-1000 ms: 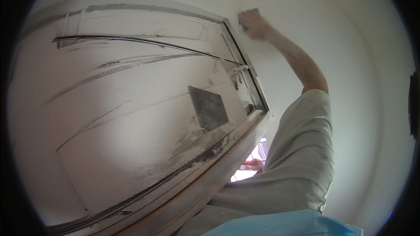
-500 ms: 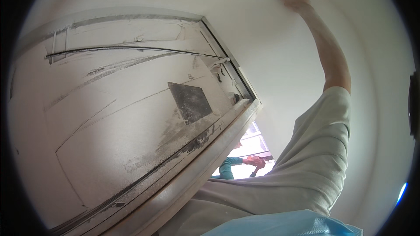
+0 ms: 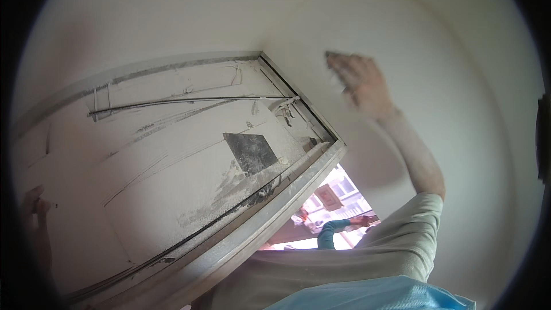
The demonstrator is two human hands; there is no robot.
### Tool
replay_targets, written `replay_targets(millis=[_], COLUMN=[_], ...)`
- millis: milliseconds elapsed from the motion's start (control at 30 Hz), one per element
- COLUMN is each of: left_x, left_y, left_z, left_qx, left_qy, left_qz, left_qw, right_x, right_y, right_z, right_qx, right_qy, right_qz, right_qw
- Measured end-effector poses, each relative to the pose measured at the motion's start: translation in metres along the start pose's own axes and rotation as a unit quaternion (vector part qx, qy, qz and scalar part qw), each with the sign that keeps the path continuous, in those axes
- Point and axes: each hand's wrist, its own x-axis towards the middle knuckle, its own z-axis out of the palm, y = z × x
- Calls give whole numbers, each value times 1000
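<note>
Flat against the smooth white wall (image 3: 459, 97), my right hand (image 3: 367, 83) is blurred by motion. Under its fingers is a thin grey pad (image 3: 334, 69), dark at one edge and pale at another; its exact kind cannot be made out. At the far left rim, dim and partly cut off, my left hand (image 3: 35, 202) appears with its fingers curled in front of a dusty pale panel (image 3: 155, 189). Whatever is in those fingers, if anything, is too small to tell. A long frame rail (image 3: 252, 224) runs diagonally between my two arms.
The panel carries a dark square patch (image 3: 250, 153), a thin dark rod (image 3: 195, 101) and some loose wires (image 3: 287, 112) near its corner. Through a bright opening below the rail, another person's teal sleeve (image 3: 327, 234) and hand show. A blue face mask (image 3: 373, 295) fills the lower edge.
My right hand has moved down and to the left across the wall with the pad, and its elbow has bent. My left hand has come into view at the left rim. The view has shifted slightly.
</note>
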Motion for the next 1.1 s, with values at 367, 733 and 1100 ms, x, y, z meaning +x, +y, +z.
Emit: replay_targets(millis=[367, 733, 1100], left_x=[38, 60, 43], left_y=[350, 548, 612], left_z=[-2, 110, 76], left_qx=[-165, -186, -114], left_qy=[-92, -168, -377], left_qz=[574, 658, 625], left_qw=[797, 710, 674], right_x=[-3, -85, -115], right_y=[-98, -67, -27], right_z=[-1, 24, 95], right_qx=[179, 298, 296], right_qy=[173, 321, 281], right_qz=[-65, 311, 249], right_qw=[966, 843, 878])
